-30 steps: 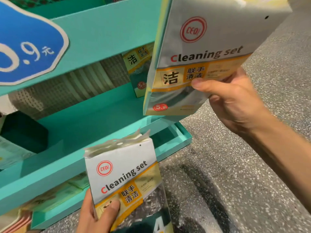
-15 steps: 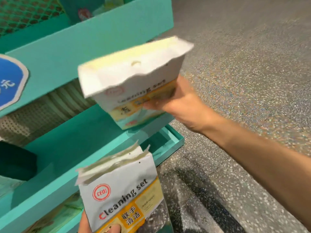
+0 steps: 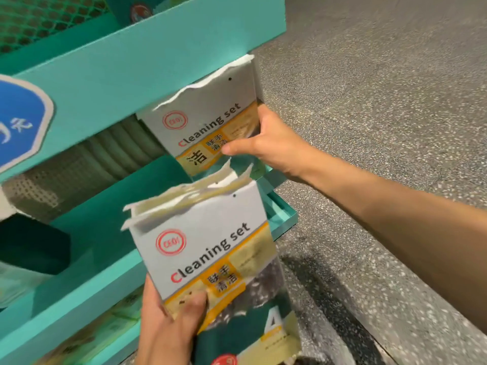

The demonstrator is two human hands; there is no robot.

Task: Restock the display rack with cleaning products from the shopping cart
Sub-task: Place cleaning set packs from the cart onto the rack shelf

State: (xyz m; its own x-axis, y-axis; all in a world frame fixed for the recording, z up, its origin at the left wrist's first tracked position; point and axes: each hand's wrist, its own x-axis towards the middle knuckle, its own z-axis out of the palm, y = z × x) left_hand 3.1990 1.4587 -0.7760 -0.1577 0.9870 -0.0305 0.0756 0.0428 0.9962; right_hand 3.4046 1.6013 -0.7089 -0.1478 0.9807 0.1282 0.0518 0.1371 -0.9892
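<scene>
Packs labelled "Cleaning set" are held in both hands beside a teal display rack point(image 3: 147, 56). One pack point(image 3: 210, 119) is gripped by the right hand point(image 3: 276, 143), with the thumb pressed across its yellow label and the fingers curled behind its right edge; it is held upright at the right end of the middle shelf point(image 3: 110, 206), its top edge just under the upper shelf's front board. A second bundle of packs point(image 3: 208, 248), several thick with their white top flaps fanned out, is gripped lower down by the left hand point(image 3: 168, 325), the thumb laid over the front near the bottom of the label. This bundle is held in front of the rack, apart from the shelf. A blue price sign point(image 3: 21, 122) is fixed to the upper board, and speckled grey floor point(image 3: 382, 101) is seen to the right
</scene>
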